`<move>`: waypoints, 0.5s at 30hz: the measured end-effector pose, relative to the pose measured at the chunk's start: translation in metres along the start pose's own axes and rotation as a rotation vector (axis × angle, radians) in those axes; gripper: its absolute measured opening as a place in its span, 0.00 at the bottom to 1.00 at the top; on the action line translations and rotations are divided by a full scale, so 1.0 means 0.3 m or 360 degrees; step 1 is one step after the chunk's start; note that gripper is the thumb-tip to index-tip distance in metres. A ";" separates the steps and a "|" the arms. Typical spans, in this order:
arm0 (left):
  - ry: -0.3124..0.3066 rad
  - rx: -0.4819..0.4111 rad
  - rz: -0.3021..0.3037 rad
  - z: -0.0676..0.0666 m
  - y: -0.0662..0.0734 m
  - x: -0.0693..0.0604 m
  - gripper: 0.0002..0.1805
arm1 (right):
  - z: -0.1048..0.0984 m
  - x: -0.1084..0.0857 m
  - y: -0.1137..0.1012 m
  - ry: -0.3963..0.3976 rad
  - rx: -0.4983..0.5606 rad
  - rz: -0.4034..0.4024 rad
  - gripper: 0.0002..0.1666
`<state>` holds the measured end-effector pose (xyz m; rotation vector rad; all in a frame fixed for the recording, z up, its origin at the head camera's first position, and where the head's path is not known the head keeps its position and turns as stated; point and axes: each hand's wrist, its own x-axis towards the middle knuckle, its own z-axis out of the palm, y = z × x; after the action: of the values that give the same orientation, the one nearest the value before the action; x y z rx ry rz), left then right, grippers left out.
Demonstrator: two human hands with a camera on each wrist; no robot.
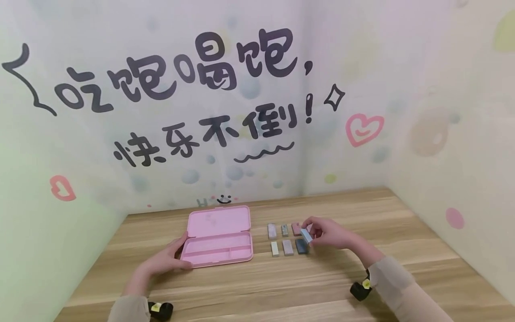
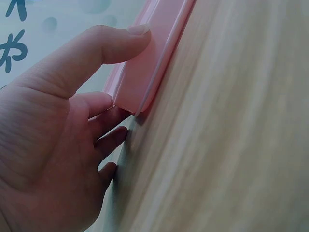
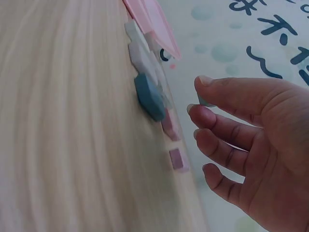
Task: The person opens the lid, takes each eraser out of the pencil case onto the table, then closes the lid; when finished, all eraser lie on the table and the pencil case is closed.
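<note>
A pink pencil case (image 1: 221,256) lies open, its lid (image 1: 219,221) leaning back behind the divided tray. My left hand (image 1: 168,259) holds its front left corner; in the left wrist view the thumb (image 2: 128,43) presses the front wall and the fingers lie along the left end. My right hand (image 1: 331,233) pinches a light blue eraser-like block (image 1: 306,236) between thumb and fingertips, raised over the table. In the right wrist view fingertips mostly hide this block (image 3: 205,100). Below it lies a dark blue block (image 1: 301,247).
Several similar blocks lie in two rows right of the case: lilac (image 1: 272,230), patterned grey-green (image 1: 284,230), dull red (image 1: 296,229), cream (image 1: 275,249) and pale mauve (image 1: 287,247). A purple-pink block (image 3: 178,159) shows in the right wrist view. Printed walls border the wooden table (image 1: 257,290).
</note>
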<state>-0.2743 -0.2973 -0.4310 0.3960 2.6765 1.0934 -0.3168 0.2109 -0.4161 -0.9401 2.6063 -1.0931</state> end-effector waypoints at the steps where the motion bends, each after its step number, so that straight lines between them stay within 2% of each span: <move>1: -0.0001 0.0003 0.0008 0.000 -0.003 0.001 0.60 | -0.001 -0.007 0.010 0.0007 -0.0011 0.0007 0.22; 9: -0.0018 -0.0022 0.0037 -0.001 -0.018 0.008 0.60 | -0.003 -0.038 0.046 0.0024 0.0033 0.0028 0.22; 15: -0.0009 -0.0005 0.0028 0.002 -0.013 0.007 0.61 | 0.005 -0.054 0.060 0.0023 -0.0017 0.0094 0.23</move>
<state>-0.2766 -0.2989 -0.4342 0.4222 2.6707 1.0997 -0.3122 0.2294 -0.4309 -0.8546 2.6364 -1.0764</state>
